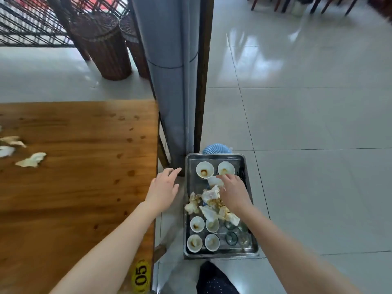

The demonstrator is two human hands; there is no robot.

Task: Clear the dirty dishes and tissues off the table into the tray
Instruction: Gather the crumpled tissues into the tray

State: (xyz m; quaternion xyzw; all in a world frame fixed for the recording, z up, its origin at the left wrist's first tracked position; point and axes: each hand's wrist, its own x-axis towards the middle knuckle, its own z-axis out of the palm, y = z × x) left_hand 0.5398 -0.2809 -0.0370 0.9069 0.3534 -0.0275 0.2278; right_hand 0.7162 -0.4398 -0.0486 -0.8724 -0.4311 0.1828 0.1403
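Tissues (31, 160) lie crumpled at the left side of the tabletop (80, 177), well apart from the left hand (163, 187), which hovers with fingers straight and spread beyond its right edge. Beside it, the metal tray (220, 255) holds stained white cups (204, 170) and a soiled tissue pile (210, 211). The right hand (233, 192) reaches in palm-down, its grip impossible to tell.

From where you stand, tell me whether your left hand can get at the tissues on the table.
Probably yes, with a lean: the left hand is free, nothing stands on the table between it and the tissues, though they lie far left.
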